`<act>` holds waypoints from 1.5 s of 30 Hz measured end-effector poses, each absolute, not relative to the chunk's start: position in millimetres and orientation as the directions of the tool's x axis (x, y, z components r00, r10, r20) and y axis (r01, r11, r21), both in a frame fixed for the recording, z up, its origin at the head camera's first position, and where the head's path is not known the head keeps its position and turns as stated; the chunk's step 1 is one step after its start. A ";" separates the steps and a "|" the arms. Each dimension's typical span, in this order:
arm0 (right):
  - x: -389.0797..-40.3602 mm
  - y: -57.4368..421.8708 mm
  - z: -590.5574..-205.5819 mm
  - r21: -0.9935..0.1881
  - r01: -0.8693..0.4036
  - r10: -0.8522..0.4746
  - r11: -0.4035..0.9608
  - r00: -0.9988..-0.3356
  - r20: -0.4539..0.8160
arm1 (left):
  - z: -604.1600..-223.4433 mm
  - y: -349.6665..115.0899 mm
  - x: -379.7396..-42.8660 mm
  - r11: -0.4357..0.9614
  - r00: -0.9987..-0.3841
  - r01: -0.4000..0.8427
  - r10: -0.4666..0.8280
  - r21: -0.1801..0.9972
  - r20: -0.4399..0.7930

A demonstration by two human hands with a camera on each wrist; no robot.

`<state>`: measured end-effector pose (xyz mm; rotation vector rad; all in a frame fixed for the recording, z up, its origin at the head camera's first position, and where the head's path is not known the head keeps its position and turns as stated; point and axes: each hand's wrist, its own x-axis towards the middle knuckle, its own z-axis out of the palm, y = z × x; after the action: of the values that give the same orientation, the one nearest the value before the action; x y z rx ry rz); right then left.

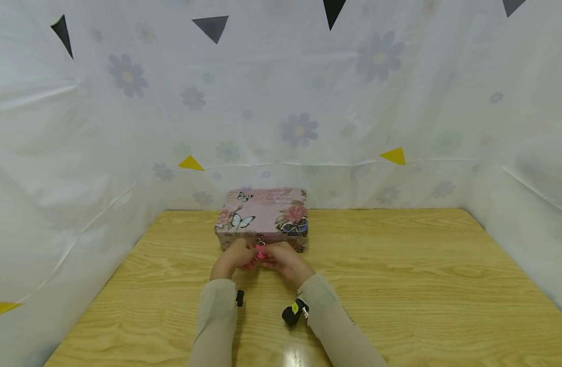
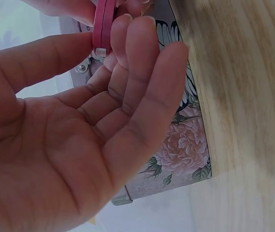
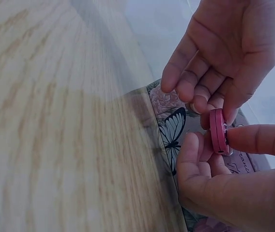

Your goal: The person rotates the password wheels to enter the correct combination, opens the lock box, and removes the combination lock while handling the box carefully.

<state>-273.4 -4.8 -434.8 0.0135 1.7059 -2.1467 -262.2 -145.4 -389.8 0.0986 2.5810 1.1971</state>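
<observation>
Left hand (image 1: 237, 254) and right hand (image 1: 284, 258) both pinch pink padlock (image 3: 217, 130) at front of rectangular box (image 1: 264, 211). Butterfly-and-flower print; cursive script (image 1: 283, 198) on top, too small to read. Wood-grain worktop (image 1: 400, 275).

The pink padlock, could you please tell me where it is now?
In the head view, the pink padlock is slightly left of centre, at the front of the butterfly-printed box, held between the left hand and right hand.

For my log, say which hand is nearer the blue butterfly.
Right. The right hand is in front of the blue butterfly; the left hand is farther off, to its left.
</observation>
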 end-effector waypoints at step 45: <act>-275.3 -4.6 -437.8 -0.948 0.295 -0.324 -0.123 -0.915 -0.242 | -391.3 -145.3 -263.5 0.666 -0.960 -0.035 0.184 0.745 -0.210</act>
<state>-275.3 -4.6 -437.8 -0.0322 1.7534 -2.0871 -263.5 -145.3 -391.3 0.1199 2.6156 1.1781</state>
